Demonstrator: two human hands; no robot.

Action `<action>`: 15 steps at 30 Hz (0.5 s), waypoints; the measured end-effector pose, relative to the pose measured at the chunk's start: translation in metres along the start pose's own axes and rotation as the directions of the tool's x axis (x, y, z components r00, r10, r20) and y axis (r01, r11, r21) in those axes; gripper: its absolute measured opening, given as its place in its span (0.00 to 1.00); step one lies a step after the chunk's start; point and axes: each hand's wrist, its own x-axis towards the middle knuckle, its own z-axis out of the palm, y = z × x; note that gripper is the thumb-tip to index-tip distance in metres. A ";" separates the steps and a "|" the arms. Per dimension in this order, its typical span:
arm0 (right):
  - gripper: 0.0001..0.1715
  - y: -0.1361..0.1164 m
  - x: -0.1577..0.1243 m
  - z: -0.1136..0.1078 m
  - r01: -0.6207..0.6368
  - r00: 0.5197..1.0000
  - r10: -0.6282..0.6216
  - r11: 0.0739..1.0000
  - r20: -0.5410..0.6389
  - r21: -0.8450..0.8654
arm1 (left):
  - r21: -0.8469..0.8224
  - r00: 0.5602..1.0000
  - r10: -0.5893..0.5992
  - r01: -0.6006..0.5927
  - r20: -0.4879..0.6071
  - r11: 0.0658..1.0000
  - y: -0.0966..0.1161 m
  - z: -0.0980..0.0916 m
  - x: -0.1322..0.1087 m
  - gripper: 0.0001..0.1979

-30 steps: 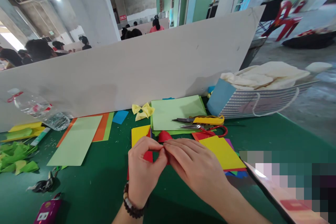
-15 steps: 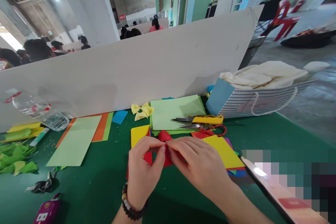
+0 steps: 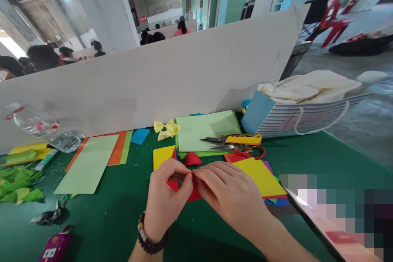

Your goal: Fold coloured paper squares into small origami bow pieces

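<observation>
Pinched shut, the left hand [image 3: 166, 198] and right hand [image 3: 230, 198] clamp a folded red paper [image 3: 195, 193] between their fingertips, held over the green table [image 3: 101, 221], both wrists angled inward toward it.

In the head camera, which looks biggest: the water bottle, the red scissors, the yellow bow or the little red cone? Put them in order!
1. Water bottle
2. Red scissors
3. Yellow bow
4. Red cone

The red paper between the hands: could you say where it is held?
The left hand and right hand pinch the red paper at its middle, between their fingertips.
</observation>
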 end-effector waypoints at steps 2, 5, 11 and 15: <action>0.08 -0.001 -0.001 0.000 0.002 1.000 -0.002 1.000 0.013 0.002 | 0.002 1.000 0.006 -0.006 0.005 1.000 0.000 0.000 0.000 0.06; 0.09 -0.002 -0.002 0.001 -0.005 0.999 0.005 1.000 0.040 0.012 | 0.025 0.999 0.032 -0.032 -0.019 0.999 0.000 0.001 0.000 0.07; 0.08 -0.002 -0.001 -0.001 0.000 1.000 0.000 1.000 0.015 0.024 | 0.114 0.996 0.070 -0.063 -0.058 0.991 0.006 0.004 -0.002 0.07; 0.08 -0.001 0.000 -0.004 0.022 1.000 -0.022 0.999 0.008 0.024 | 0.138 0.996 0.083 -0.078 -0.033 0.987 0.008 0.001 -0.003 0.06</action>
